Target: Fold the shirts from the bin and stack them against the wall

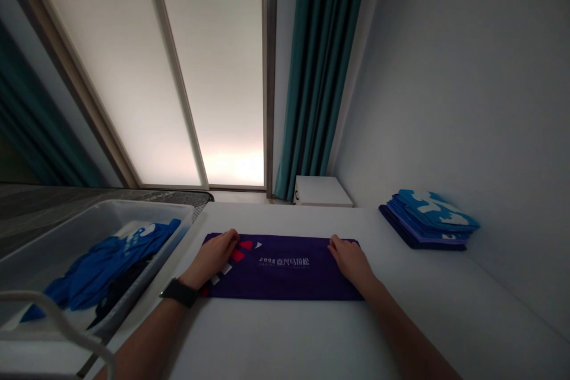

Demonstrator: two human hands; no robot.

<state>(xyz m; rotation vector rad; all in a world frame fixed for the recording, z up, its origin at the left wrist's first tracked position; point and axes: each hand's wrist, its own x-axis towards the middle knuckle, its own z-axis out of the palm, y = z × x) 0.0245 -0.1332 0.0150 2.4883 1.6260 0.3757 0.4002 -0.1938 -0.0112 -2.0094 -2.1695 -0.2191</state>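
A dark purple T-shirt (pixel 285 282), folded into a long flat strip, lies crosswise on the white table in front of me. White lettering runs across its middle, and red and white shapes are printed near its left end. My left hand (pixel 217 255), with a black watch (pixel 179 293) on the wrist, has its fingers curled on the far left corner of the cloth. At the far right corner, the fingers of my right hand (pixel 350 256) are pinched on the fabric. The fingertips of both hands are partly hidden.
On the left stands a translucent plastic bin (pixel 113 208) holding crumpled blue and dark clothes (pixel 113 267). A stack of folded blue and purple clothes (pixel 430 219) lies at the table's right, by the wall. A pale curved bar (pixel 57 314) crosses the lower left. A white cabinet (pixel 323 190) stands beyond the table (pixel 276 338).
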